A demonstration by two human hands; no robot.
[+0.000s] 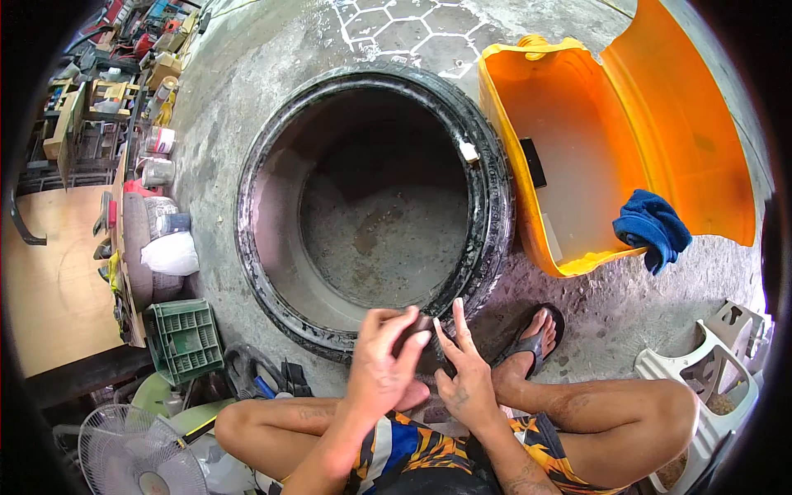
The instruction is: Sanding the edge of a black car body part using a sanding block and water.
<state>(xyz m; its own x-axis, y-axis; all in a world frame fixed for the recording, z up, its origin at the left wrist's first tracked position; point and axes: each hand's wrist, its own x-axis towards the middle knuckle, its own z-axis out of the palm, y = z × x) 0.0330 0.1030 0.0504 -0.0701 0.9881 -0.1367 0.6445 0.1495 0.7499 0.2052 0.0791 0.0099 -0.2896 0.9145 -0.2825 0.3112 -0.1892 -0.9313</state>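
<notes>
Here — left fingers (374, 328) pinch dark piece (418, 324) — right fingers (464, 327) beside.

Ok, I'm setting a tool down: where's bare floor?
Left, between the black ring and the white bag; right, this side of the orange bin, between your foot and the white stool. Lower left is crowded with the green crate and fan.

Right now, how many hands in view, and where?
2. Left hand: by the near edge of the large black ring, fingers around a small dark piece. Right hand: just right of it, two fingers extended. Neither is hidden.
</notes>
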